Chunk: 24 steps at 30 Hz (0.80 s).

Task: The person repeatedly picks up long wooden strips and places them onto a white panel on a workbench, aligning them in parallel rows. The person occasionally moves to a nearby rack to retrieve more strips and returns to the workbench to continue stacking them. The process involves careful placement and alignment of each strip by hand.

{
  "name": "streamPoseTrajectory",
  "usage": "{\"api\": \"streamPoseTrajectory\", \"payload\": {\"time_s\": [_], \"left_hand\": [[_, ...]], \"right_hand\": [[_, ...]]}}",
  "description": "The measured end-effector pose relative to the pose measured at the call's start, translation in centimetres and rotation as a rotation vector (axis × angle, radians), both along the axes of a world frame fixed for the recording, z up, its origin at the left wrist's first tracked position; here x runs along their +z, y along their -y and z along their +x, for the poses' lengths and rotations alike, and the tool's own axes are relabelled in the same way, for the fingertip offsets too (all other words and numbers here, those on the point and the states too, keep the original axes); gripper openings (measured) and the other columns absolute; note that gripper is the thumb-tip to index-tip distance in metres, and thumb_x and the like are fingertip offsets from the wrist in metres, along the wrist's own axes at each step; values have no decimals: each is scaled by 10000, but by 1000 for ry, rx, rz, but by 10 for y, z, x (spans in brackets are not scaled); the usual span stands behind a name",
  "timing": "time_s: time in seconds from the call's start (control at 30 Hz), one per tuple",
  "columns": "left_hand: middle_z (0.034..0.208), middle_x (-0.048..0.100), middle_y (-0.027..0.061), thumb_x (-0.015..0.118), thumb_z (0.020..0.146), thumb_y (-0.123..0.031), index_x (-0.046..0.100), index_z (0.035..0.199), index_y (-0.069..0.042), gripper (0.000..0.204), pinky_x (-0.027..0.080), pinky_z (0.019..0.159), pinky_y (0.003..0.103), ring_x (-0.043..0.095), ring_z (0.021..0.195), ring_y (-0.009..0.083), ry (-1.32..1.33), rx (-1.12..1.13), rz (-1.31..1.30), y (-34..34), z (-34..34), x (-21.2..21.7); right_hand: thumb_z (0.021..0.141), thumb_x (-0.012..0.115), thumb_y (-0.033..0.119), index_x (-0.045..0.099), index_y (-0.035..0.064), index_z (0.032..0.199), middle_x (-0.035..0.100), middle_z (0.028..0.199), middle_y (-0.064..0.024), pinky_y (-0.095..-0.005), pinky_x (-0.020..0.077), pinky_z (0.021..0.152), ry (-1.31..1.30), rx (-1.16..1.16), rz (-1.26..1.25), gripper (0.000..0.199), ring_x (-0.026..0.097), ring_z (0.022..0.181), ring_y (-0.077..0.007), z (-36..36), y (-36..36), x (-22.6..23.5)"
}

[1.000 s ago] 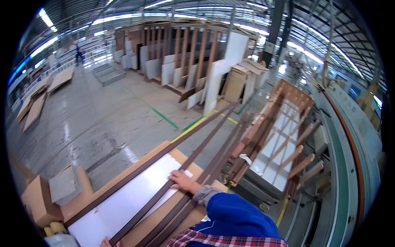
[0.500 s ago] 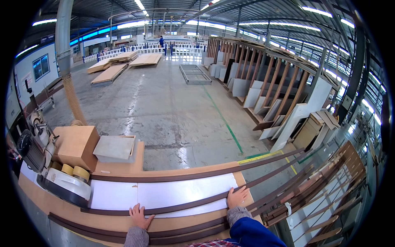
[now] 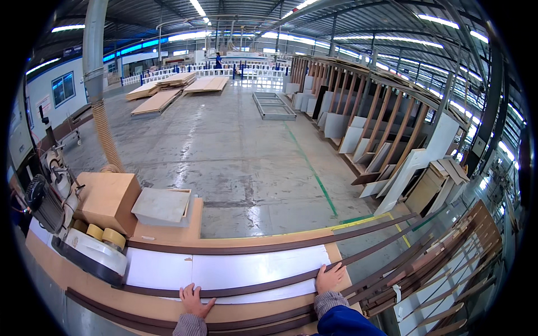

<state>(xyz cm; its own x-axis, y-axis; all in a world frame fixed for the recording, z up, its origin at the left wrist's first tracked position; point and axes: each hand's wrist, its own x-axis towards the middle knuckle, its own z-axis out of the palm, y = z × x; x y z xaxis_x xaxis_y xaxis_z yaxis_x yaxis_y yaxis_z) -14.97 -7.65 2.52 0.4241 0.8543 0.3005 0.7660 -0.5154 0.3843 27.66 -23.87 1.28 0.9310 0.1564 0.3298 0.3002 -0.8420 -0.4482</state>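
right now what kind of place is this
Most likely a woodworking or furniture factory hall. Racks of leaning boards line the right side, flat panel stacks sit on the concrete floor, and both hands, left hand and right hand, rest on long brown strips on a workbench.

Bench [image 3: 67,280]: panel [image 3: 224,269] on top, strips [image 3: 235,288] lying across it; boxes [image 3: 106,199] and tape rolls [image 3: 106,235] at left; rack of strips [image 3: 443,252] at right; floor [image 3: 235,145] behind
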Motion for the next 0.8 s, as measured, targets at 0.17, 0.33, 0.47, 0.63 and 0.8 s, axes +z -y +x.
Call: {"api": "streamPoseTrajectory", "payload": {"time_s": [0.17, 0.33, 0.47, 0.63, 0.8], "left_hand": [[1149, 439, 187, 737, 613, -468, 536, 1050, 3, 673, 174, 1043, 570, 390, 1150, 334, -1, -11, 29, 1, -1, 2], [1154, 436, 189, 734, 622, -479, 534, 1065, 11, 690, 178, 1042, 569, 383, 1155, 335, -7, -5, 28, 1, -1, 3], [1166, 434, 186, 713, 640, -526, 545, 1079, 15, 717, 168, 1055, 553, 372, 1177, 320, -39, 8, 9, 1, -3, 1], [1144, 443, 188, 747, 616, -479, 537, 1066, 11, 698, 196, 1035, 560, 390, 1144, 338, 2, -5, 63, 0, -3, 0], [1142, 447, 188, 743, 621, -481, 537, 1064, 10, 692, 198, 1034, 559, 395, 1140, 337, 14, -12, 70, 0, -3, 1]], "right_hand": [[862, 515, 361, 284, -67, 1357, 242, 1397, -317, -474, 196, 1081, 0, 0, -7, 694, 247, 1304, -411, 0, 0, -2], [866, 515, 356, 280, -69, 1358, 244, 1396, -316, -470, 202, 1081, -12, -3, -16, 691, 250, 1302, -413, -2, 0, 2], [868, 514, 355, 278, -69, 1359, 244, 1395, -315, -468, 202, 1082, -21, -9, -11, 691, 248, 1303, -412, -3, -1, 2], [871, 511, 354, 275, -64, 1362, 238, 1401, -310, -467, 203, 1083, -21, -6, -15, 687, 243, 1306, -409, -4, -1, 2], [875, 505, 355, 276, -56, 1366, 238, 1405, -302, -468, 202, 1083, -34, -16, -23, 680, 244, 1308, -403, -5, -2, 3]]}}
